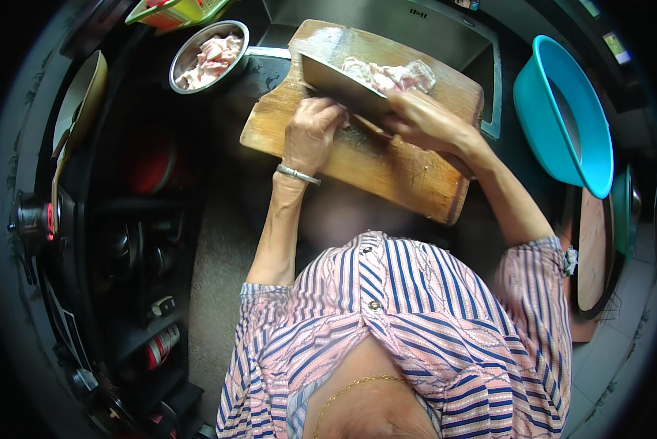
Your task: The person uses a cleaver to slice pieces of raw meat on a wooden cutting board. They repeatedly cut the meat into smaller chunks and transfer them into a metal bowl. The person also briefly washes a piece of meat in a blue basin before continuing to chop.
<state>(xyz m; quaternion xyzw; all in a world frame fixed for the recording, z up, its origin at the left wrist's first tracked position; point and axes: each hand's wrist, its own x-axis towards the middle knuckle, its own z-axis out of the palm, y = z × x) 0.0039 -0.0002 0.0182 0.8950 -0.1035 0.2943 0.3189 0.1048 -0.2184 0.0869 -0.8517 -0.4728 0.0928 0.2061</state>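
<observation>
A wooden cutting board point(372, 181) lies before me, partly over the sink. My right hand point(427, 118) grips a cleaver point(342, 85), whose broad blade slants across the board, slightly blurred. Just left of and below the blade, my left hand point(313, 129) is curled with its fingers bent. At its fingertips shows a small pale piece of raw meat point(345, 118), mostly hidden by the hand. Beyond the blade rests a heap of raw meat point(408, 76), pale and pinkish. More cut meat point(213, 60) fills a steel bowl point(244, 41) at the upper left.
Behind the board is a stainless steel sink point(361, 13). A blue plastic basin point(537, 110) stands to the right, with a round wooden board point(592, 252) below it. At upper left is a green plastic basket point(183, 22). A wok point(90, 93) and a pot point(32, 214) are at the left.
</observation>
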